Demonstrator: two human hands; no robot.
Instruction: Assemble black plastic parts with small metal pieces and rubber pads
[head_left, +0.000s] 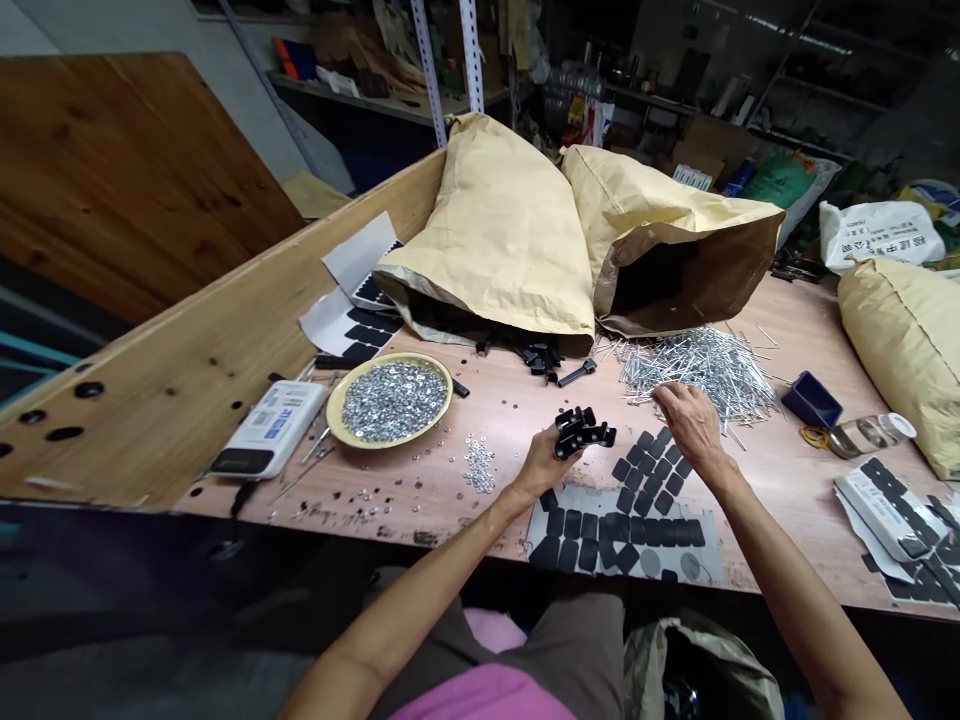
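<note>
White boxy unit (274, 425) sits well left of the grip, cable off its near end. Next to it, between unit and grip: yellow bowl (390, 443) heaped with metal washers (395, 398). A few loose washers (478, 465) lie just left of the left wrist, so keep that sleeveless forearm from sweeping them.

Beyond the left hand, a paper sack (495, 230) lies on its side, black bits at its mouth.

Left hand (544, 465): gripping black plastic parts (583, 435), held up off the bench, ends poking out toward the right hand. Looks like more than one piece; count hidden by overlap. Best to hold them by the near end, ends lined up and facing the right hand.

Between the hands and nearer the body: dark rounded pads (643, 502), some loose, more on a grey sheet (585, 497). Keep wrists above them.

Right hand (688, 420): fingertips drawn together at the near left edge of the pin pile (694, 375). Can't tell if a pin is pinched. I'd take one from the edge, by its end, rather than dig into the tangle.

Right of that hand: dark blue box (812, 400), then a clear jar (870, 432) on its side. Mind the elbow there.
</note>
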